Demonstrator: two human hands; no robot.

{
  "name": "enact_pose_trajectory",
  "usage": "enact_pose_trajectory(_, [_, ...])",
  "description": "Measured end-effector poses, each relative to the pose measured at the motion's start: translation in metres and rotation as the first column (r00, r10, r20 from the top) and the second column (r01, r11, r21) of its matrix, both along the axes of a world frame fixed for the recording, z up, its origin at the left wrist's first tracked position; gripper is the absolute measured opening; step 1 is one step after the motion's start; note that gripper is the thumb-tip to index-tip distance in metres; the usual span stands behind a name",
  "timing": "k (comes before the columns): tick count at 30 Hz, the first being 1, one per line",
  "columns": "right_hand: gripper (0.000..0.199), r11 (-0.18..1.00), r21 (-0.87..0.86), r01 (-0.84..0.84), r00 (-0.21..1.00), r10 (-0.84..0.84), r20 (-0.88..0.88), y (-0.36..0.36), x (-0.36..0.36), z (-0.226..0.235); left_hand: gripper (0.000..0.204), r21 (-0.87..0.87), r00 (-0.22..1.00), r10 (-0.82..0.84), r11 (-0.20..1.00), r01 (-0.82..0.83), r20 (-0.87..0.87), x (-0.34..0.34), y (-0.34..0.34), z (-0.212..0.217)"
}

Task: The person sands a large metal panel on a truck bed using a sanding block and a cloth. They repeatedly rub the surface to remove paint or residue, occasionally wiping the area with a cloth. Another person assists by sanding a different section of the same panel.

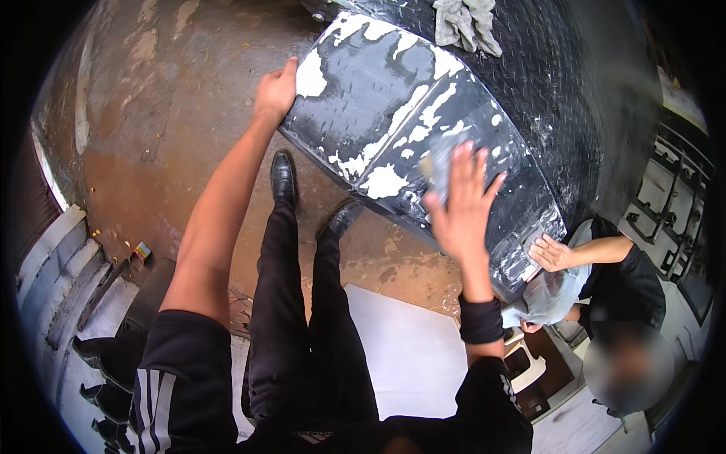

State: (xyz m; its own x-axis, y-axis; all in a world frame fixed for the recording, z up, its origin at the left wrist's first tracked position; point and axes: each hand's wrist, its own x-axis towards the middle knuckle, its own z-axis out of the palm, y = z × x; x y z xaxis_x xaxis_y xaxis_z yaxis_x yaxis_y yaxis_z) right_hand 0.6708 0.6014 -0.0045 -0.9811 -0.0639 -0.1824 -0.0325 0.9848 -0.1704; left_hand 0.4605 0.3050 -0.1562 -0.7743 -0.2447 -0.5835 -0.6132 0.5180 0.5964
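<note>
A large black panel (pixel 378 106) with flaking white patches lies tilted in front of me. My left hand (pixel 275 92) grips its left edge. My right hand (pixel 463 204) presses flat on the panel's lower right part, fingers spread, with a small grey sanding sheet (pixel 439 163) under the fingertips. Another person's hand (pixel 550 254) rests on the panel's right corner.
My black shoes (pixel 283 175) stand on a wet brown floor (pixel 151 136). A grey cloth (pixel 465 23) lies on the black checker-plate surface (pixel 575 98) behind the panel. The other person (pixel 620 318) crouches at the right. Grey steps (pixel 60 272) are at the left, a white sheet (pixel 408 356) below.
</note>
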Motion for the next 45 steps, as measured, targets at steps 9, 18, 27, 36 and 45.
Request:
enact_pose_trajectory(9, [0.079, 0.998, -0.062, 0.026, 0.997, -0.022, 0.075, -0.044, 0.017, 0.008, 0.067, 0.030, 1.000, -0.011, 0.999, 0.011, 0.007, 0.001, -0.006, -0.008])
enact_pose_trajectory(18, [0.079, 0.972, 0.007, 0.235, 0.969, -0.233, -0.086, -0.008, -0.061, 0.004, 0.063, 0.042, 0.998, -0.054, 0.998, 0.053, 0.027, -0.002, 0.011, 0.010])
enact_pose_trajectory(27, [0.082, 0.985, 0.058, 0.165, 0.977, -0.171, 0.131, -0.025, 0.046, 0.002, 0.064, 0.029, 0.998, -0.017, 0.999, 0.016, 0.064, 0.001, 0.002, 0.005])
enact_pose_trajectory(36, [0.089, 0.986, -0.037, 0.165, 0.986, -0.166, -0.005, -0.055, -0.027, 0.003, 0.064, 0.067, 0.995, -0.017, 0.998, 0.010, 0.103, 0.000, 0.002, 0.007])
enact_pose_trajectory(45, [0.084, 0.947, 0.026, 0.321, 0.947, -0.320, -0.027, -0.019, -0.044, 0.002, 0.064, 0.018, 0.992, -0.040, 0.999, 0.039, 0.117, -0.003, 0.008, 0.016])
